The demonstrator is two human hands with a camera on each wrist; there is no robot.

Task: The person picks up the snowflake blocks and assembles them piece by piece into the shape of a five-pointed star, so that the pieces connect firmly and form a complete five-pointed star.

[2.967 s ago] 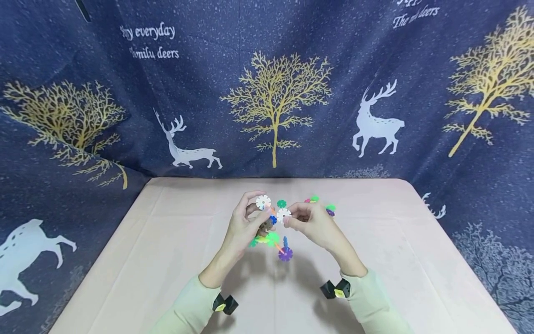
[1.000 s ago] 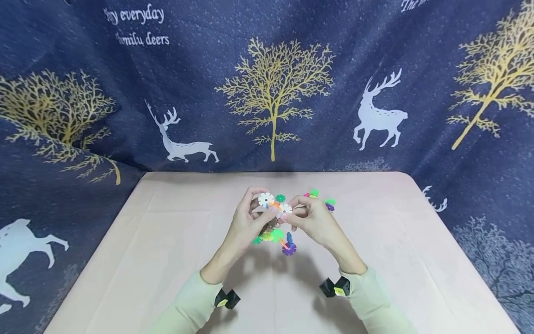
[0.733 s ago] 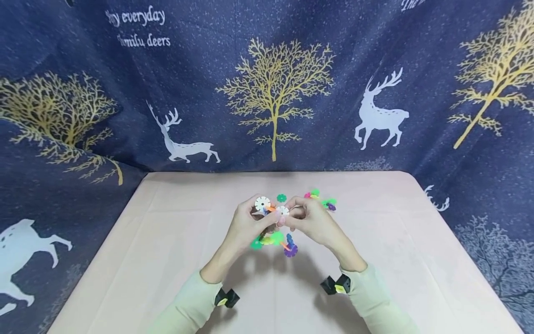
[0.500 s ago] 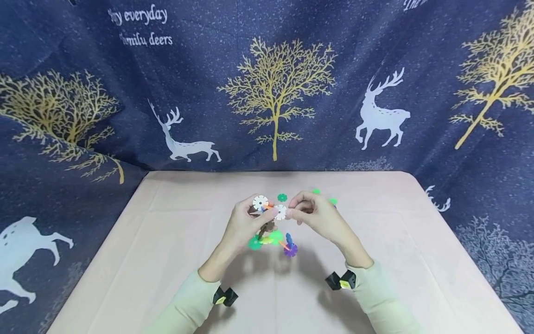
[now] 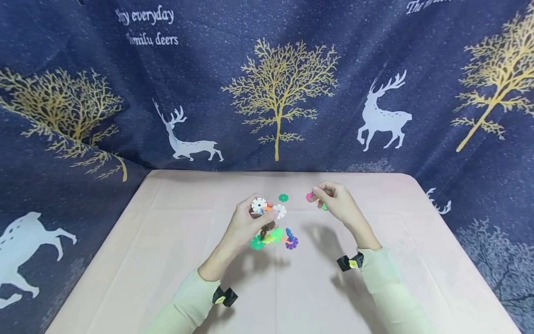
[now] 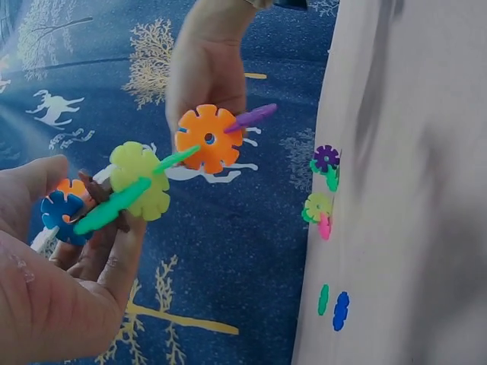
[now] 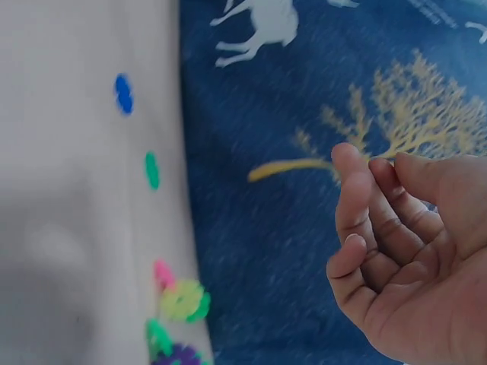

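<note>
My left hand (image 5: 246, 220) grips a chain of joined flower-shaped discs. At its top are two white discs, one of them (image 5: 259, 205) above my thumb; a green disc (image 5: 257, 242) and a purple disc (image 5: 291, 242) hang lower. The left wrist view shows a yellow disc (image 6: 140, 181), a blue disc (image 6: 64, 216) and an orange disc (image 6: 209, 138) of this chain. My right hand (image 5: 340, 204) is apart from it, in the air to the right, fingers loosely bent. Its palm (image 7: 426, 266) shows nothing held in the right wrist view.
A loose green disc (image 5: 283, 197) lies on the table (image 5: 175, 241) behind the chain, with a blue disc (image 7: 124, 94) near it in the right wrist view. Two small joined clusters lie farther right, one with a pink disc (image 7: 163, 274), the other with a purple disc (image 6: 326, 158). A deer-patterned cloth hangs behind.
My right hand has let go of the white disc and moved right and back, over the small clusters. My left hand still holds the chain in nearly the same place.
</note>
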